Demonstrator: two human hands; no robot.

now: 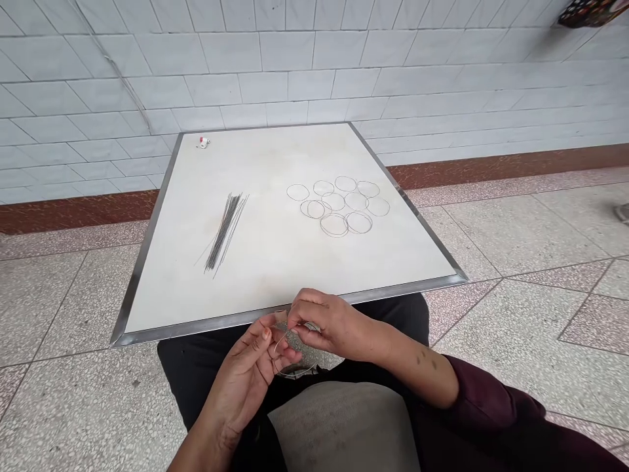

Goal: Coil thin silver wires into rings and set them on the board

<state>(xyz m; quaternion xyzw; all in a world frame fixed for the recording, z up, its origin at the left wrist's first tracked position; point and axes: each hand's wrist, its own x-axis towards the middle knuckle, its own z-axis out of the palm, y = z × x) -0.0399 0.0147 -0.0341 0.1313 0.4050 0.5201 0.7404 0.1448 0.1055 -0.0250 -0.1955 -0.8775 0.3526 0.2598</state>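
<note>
1 wire (278, 343) lies at the near edge of the table (275, 275), pinched at its upper end by the right hand (337, 326), curving down-left across the half-curled left hand (249, 362), whose grip cannot be confirmed.

Thin wire (277, 343), bent into a curve. Upper part pinched by right hand (324, 322), passing left hand's (255, 354) fingers; lower arc sweeps rightward. Position: off bench's (275, 269) near edge. Ends: unclear.
</note>
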